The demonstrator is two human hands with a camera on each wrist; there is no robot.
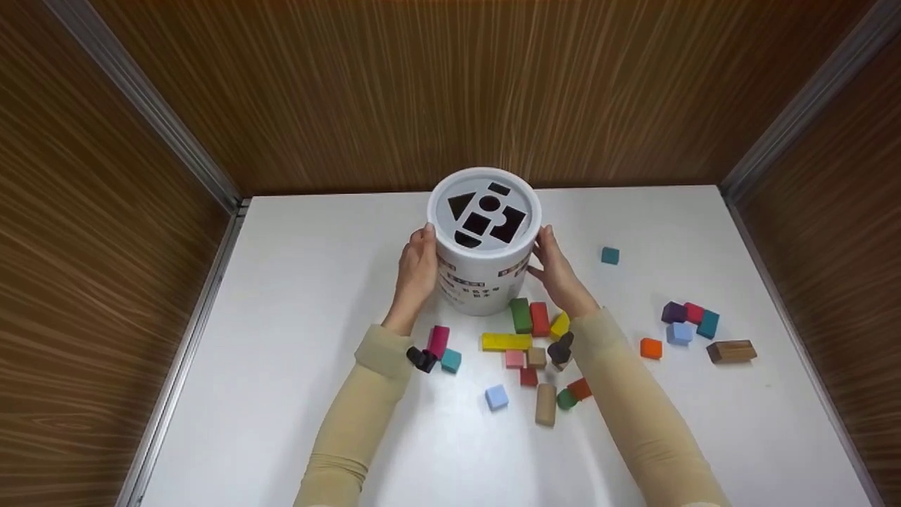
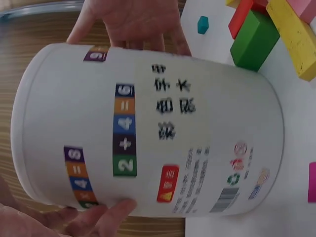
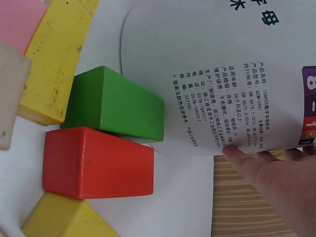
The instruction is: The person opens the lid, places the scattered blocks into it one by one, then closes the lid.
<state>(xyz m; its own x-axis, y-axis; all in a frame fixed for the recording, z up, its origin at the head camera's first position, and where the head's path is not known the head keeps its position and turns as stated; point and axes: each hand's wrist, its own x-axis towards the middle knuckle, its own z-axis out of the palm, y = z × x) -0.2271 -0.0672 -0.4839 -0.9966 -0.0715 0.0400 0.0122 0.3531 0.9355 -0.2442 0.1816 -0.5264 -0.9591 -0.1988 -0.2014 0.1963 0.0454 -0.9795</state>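
Note:
Both hands hold a white bucket (image 1: 473,282) from its two sides, and it stands upright with its lid facing up. The lid (image 1: 450,229) has several dark shaped holes. My left hand (image 1: 417,264) is against the left side, its thumb up near the rim; in the left wrist view its fingertips (image 2: 118,212) touch the printed wall. On the opposite side is my right hand (image 1: 562,274), with fingers passing behind the wall and its thumb (image 3: 237,157) on the small print. Close to the bucket's base lie a green block (image 3: 116,106) and a red block (image 3: 101,163).
On the white table (image 1: 295,296), several blocks lie between the forearms, among them a long yellow block (image 1: 507,342) and a light blue cube (image 1: 496,397). More sit at the right, including an orange cube (image 1: 651,348) and a brown block (image 1: 732,351). Wood-patterned walls (image 1: 450,91) enclose the table.

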